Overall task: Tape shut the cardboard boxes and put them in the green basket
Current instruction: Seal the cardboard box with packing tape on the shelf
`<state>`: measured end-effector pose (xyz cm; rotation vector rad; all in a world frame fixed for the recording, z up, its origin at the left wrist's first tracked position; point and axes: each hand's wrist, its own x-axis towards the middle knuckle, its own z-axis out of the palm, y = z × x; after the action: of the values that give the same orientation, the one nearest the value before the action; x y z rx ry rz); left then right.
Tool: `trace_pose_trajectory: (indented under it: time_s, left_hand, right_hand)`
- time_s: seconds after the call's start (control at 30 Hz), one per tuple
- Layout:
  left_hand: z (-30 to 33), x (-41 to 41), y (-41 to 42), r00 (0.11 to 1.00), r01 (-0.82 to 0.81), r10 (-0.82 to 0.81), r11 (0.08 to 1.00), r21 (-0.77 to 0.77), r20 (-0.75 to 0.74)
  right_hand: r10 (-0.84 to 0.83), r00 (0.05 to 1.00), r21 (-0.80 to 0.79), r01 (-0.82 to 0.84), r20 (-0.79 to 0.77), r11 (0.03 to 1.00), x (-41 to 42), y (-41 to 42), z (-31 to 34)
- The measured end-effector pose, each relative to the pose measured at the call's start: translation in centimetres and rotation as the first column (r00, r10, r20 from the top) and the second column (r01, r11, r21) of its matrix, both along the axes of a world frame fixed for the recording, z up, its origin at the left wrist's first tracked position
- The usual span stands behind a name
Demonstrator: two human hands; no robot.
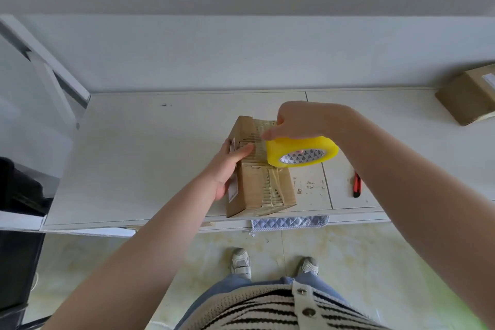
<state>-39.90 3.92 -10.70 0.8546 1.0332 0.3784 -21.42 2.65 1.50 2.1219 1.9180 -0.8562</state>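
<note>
Left hand (230, 166) steadying cardboard box (261, 169) at desk (134, 155) centre, fingers flat along its side. Right hand (300, 120) gripping yellow tape roll (302, 154) atop box. Long axis running twelve to six.

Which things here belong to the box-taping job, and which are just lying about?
In the job: cardboard box, yellow tape roll, left hand, right hand, second box.
Lying about: red cutter, quilted cloth.
</note>
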Motion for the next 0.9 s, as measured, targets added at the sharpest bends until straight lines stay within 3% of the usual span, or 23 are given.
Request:
trace_pose_trajectory:
  time_s: [0.17,0.33,0.43,0.63,0.8,0.9]
  left_hand:
    - [-0.9,-2.1,0.6,0.995,-0.03,0.031,1.0,0.006,-0.095]
    - [-1.4,-3.2,1.1,0.999,-0.038,0.039,0.999,0.011,-0.025]
    - [-1.3,-3.3,1.1,1.0,-0.018,0.018,0.999,0.029,0.009]
    - [-1.6,-3.5,1.3,1.0,0.015,-0.015,0.999,0.046,0.006]
    - [-0.5,-2.8,1.1,0.994,-0.004,0.018,0.993,0.118,-0.112]
    - [0.4,-0.8,0.7,0.945,0.034,0.064,0.956,0.29,-0.32]
  right_hand:
    - [-0.002,0.998,0.035,0.005,-0.058,0.999,-0.1,0.4,0.0]
    - [-0.042,0.993,0.146,0.026,0.111,0.989,-0.3,0.2,-1.8]
    - [-0.081,0.98,0.091,0.066,0.182,0.994,1.0,0.0,-2.9]
    - [-0.188,0.981,-0.034,0.19,0.054,0.981,2.7,-0.9,-7.6]
    - [-0.259,0.965,-0.057,0.256,-0.036,0.965,3.2,-1.2,-9.7]
    - [-0.267,0.963,-0.059,0.264,-0.047,0.963,3.2,-1.2,-10.0]
